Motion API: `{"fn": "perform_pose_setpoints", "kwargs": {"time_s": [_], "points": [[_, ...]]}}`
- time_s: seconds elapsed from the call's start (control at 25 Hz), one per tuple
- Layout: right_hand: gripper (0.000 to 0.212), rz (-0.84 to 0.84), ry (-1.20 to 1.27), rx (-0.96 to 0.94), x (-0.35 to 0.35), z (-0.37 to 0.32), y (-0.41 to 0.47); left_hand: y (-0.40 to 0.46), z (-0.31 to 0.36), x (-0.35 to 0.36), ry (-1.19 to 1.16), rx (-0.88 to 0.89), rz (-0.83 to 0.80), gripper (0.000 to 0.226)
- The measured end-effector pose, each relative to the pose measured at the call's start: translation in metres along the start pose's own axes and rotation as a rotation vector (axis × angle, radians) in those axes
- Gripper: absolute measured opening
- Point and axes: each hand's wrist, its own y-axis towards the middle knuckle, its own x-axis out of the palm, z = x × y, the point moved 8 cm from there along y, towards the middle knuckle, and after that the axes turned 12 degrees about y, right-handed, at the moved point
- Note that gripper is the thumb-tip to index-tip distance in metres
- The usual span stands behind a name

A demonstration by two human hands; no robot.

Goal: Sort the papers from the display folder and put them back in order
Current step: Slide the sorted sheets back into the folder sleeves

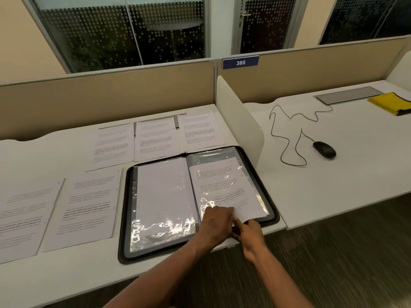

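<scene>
Display folder (251, 162): black-rimmed, lying open and flat on the white desk (66, 283) in front of you; taken as the landmark for all entries below.

Left-hand sleeve (163, 196): clear plastic, holding a sheet with its blank side up, glare along its near edge.

Right-hand sleeve (222, 181): holds a printed page, text side up.

Your left hand (216, 221): resting on the near end of the right-hand sleeve, fingers curled over the plastic; whether it actually pinches the sleeve cannot be told.

Your right hand (250, 232): at the folder's near right corner, touching the left hand, fingertips pinching the near edge of the printed page.

Loose papers, three (155, 138): in a row just beyond the folder's far edge.

Loose papers, two (86, 207): side by side just left of the folder.

Divider panel (240, 116): upright, immediately right of the folder.

Mouse (324, 149): black, corded, well right of the folder, past the divider.

Yellow item (389, 102): far right of the folder, on the neighbouring desk.
</scene>
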Motion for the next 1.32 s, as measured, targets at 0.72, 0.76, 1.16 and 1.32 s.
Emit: {"fn": "perform_pose_setpoints", "kwargs": {"time_s": [0.72,0.76,1.16,1.32], "points": [[0.031,-0.12,-1.267,-1.154,0.031,-0.024,-0.059,-0.016,-0.037,-0.019,-0.269,-0.189,0.195,0.018],[0.041,-0.207,-1.421,-1.19,0.036,-0.011,-0.051,-0.016,-0.039,-0.018,-0.313,-0.213,0.205,0.018],[0.059,-0.362,-1.759,-0.804,0.043,-0.002,0.008,-0.025,-0.023,-0.027,-0.309,-0.129,0.227,0.023],[0.056,-0.339,-1.69,-0.847,0.053,-0.005,0.012,-0.023,-0.026,-0.027,-0.291,-0.128,0.233,0.024]]}}
